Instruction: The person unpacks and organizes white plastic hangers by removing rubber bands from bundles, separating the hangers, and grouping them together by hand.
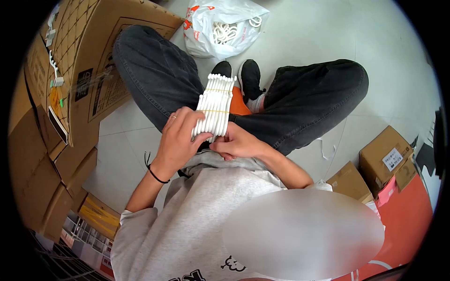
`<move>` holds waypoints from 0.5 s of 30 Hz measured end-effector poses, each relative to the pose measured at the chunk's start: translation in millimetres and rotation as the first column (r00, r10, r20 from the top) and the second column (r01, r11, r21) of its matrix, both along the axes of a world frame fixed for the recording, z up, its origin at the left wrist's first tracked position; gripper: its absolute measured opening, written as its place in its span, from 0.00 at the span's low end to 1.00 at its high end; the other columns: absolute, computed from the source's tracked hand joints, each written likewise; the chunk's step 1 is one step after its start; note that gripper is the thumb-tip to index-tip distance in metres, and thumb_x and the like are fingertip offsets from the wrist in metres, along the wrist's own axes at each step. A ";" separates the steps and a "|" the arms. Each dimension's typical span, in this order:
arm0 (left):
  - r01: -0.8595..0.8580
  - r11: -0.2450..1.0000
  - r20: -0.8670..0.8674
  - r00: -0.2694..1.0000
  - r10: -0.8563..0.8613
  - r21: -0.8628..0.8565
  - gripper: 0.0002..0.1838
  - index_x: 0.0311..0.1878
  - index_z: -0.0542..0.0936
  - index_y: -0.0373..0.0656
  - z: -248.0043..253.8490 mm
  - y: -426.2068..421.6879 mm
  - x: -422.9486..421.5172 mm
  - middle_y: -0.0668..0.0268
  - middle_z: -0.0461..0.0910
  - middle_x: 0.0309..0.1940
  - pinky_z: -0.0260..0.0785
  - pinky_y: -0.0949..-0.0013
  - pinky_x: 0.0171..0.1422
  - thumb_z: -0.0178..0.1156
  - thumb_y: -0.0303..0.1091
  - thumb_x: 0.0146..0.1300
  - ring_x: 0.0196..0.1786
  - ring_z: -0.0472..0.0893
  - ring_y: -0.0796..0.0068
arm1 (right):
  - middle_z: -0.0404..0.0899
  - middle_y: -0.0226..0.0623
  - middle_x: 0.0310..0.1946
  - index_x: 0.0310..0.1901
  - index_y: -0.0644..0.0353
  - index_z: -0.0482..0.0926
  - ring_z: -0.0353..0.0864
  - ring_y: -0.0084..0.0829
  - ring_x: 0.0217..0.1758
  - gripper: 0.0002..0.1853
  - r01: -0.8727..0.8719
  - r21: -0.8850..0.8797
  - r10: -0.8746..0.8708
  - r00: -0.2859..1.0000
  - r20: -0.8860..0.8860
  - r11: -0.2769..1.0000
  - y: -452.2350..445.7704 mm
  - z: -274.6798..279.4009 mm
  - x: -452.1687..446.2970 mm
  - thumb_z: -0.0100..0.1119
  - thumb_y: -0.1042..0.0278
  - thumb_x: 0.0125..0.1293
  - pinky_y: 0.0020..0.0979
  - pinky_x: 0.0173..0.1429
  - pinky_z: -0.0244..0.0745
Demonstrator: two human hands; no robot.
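Observation:
A bundle of slim white plastic rods (214,105) with knobbed ends lies side by side in a row over my lap. Two thin yellow rubber bands (216,111) run across it. My left hand (180,133) grips the bundle's left edge, its thumb at the near end and its fingers curled along the side. At the near right corner, my right hand (236,142) is closed on the bundle, with some fingers hidden under it. The rods' full shape is too small to tell.
Beyond my shoes stands a white plastic bag (199,35) holding white looped pieces (225,33). A large cardboard box (105,70) rises at the left, and smaller cartons (385,157) sit at the right. An orange object (239,104) shows between my legs. A white strip (326,149) lies on the floor.

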State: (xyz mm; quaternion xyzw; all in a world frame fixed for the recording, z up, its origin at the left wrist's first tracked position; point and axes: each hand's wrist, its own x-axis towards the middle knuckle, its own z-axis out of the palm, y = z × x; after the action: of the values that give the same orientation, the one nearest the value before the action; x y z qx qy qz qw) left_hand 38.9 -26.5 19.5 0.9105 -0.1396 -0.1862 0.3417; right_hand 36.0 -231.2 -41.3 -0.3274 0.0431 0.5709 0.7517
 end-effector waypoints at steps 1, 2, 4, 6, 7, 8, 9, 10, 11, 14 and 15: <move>-0.037 0.999 -0.064 0.997 0.036 -0.001 0.20 0.44 0.78 0.41 5.6 -3.1 3.2 0.60 0.74 0.43 0.67 0.58 0.54 0.77 0.28 0.49 0.48 0.76 0.57 | 0.74 0.27 0.21 0.54 0.65 0.75 0.71 0.18 0.18 0.13 -0.048 -0.025 0.048 0.998 0.029 0.999 -0.5 1.7 0.8 0.53 0.81 0.69 0.24 0.25 0.67; -0.074 0.997 -0.127 0.989 0.073 0.000 0.21 0.45 0.78 0.40 11.2 -5.6 6.8 0.59 0.74 0.46 0.68 0.57 0.57 0.77 0.28 0.49 0.50 0.76 0.56 | 0.74 0.27 0.21 0.53 0.65 0.76 0.71 0.18 0.19 0.12 -0.095 -0.051 0.098 0.993 0.059 0.994 -1.2 2.8 1.0 0.54 0.80 0.69 0.24 0.25 0.68; -0.023 1.000 -0.113 0.993 0.021 -0.009 0.23 0.47 0.78 0.39 17.6 -6.5 14.5 0.58 0.74 0.48 0.68 0.57 0.60 0.77 0.26 0.49 0.53 0.76 0.54 | 0.75 0.27 0.21 0.51 0.65 0.77 0.72 0.18 0.19 0.11 -0.133 -0.080 0.141 0.984 0.108 0.988 -0.9 3.5 -0.4 0.54 0.79 0.68 0.24 0.26 0.68; 0.041 0.999 -0.096 0.994 -0.042 -0.018 0.25 0.49 0.78 0.39 18.8 -6.4 18.6 0.57 0.75 0.49 0.69 0.57 0.62 0.77 0.24 0.48 0.55 0.76 0.52 | 0.76 0.27 0.21 0.50 0.65 0.77 0.73 0.18 0.20 0.10 -0.156 -0.113 0.173 0.972 0.158 0.981 0.8 3.8 -3.0 0.55 0.79 0.68 0.25 0.26 0.69; 0.081 0.997 -0.142 0.987 -0.080 0.001 0.25 0.49 0.77 0.38 18.8 -5.9 19.9 0.57 0.75 0.49 0.69 0.57 0.62 0.77 0.24 0.47 0.55 0.76 0.52 | 0.76 0.28 0.21 0.47 0.66 0.78 0.74 0.19 0.20 0.08 -0.152 -0.116 0.171 0.970 0.174 0.981 2.4 3.6 -5.4 0.56 0.78 0.67 0.26 0.26 0.70; 0.122 0.992 -0.187 0.975 -0.116 0.020 0.26 0.49 0.76 0.38 19.6 -6.1 21.3 0.57 0.76 0.48 0.68 0.56 0.61 0.77 0.24 0.46 0.55 0.76 0.53 | 0.77 0.29 0.20 0.44 0.67 0.79 0.75 0.20 0.20 0.06 -0.149 -0.118 0.170 0.967 0.190 0.982 3.3 3.7 -8.0 0.56 0.77 0.67 0.27 0.27 0.70; 0.133 0.991 -0.181 0.975 -0.127 0.020 0.26 0.49 0.76 0.38 20.5 -6.8 23.5 0.57 0.76 0.48 0.68 0.56 0.61 0.77 0.24 0.46 0.55 0.76 0.53 | 0.77 0.29 0.20 0.44 0.67 0.79 0.75 0.20 0.20 0.06 -0.137 -0.119 0.159 0.968 0.197 0.983 3.4 4.1 -10.0 0.56 0.77 0.67 0.27 0.27 0.70; 0.155 0.987 -0.218 0.966 -0.143 0.039 0.26 0.49 0.76 0.39 21.7 -7.7 25.0 0.58 0.76 0.46 0.68 0.57 0.60 0.77 0.23 0.46 0.53 0.76 0.53 | 0.77 0.29 0.20 0.45 0.65 0.78 0.74 0.18 0.20 0.06 -0.157 -0.132 0.187 0.946 0.264 0.979 3.2 4.8 -12.6 0.56 0.77 0.69 0.26 0.27 0.69; 0.174 0.983 -0.254 0.955 -0.154 0.060 0.26 0.48 0.75 0.40 23.1 -9.2 25.9 0.58 0.77 0.44 0.67 0.57 0.58 0.76 0.23 0.46 0.50 0.76 0.53 | 0.76 0.28 0.20 0.46 0.64 0.77 0.73 0.17 0.20 0.05 -0.178 -0.145 0.217 0.918 0.331 0.973 3.2 4.2 -15.7 0.55 0.78 0.71 0.25 0.26 0.67; 0.179 0.982 -0.299 0.942 -0.153 0.064 0.22 0.44 0.75 0.40 24.6 -14.8 25.2 0.59 0.77 0.38 0.66 0.58 0.53 0.75 0.21 0.47 0.46 0.76 0.53 | 0.77 0.29 0.20 0.47 0.64 0.78 0.74 0.17 0.20 0.06 -0.134 -0.145 0.180 0.912 0.369 0.980 2.8 -0.7 -21.5 0.55 0.77 0.71 0.25 0.26 0.68; 0.190 0.979 -0.295 0.942 -0.163 0.068 0.22 0.44 0.75 0.40 23.0 -15.4 23.2 0.59 0.77 0.38 0.66 0.58 0.53 0.75 0.21 0.47 0.46 0.76 0.53 | 0.77 0.28 0.19 0.47 0.64 0.78 0.74 0.18 0.19 0.06 -0.133 -0.133 0.171 0.925 0.340 0.982 0.7 0.2 -20.8 0.55 0.77 0.71 0.25 0.26 0.69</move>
State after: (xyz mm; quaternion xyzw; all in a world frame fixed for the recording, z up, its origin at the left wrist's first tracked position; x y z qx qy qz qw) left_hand 62.1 -42.0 42.5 0.8727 -0.1604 -0.3530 0.2966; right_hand 15.2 -230.5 -41.0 -0.4661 -0.0861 0.5570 0.6820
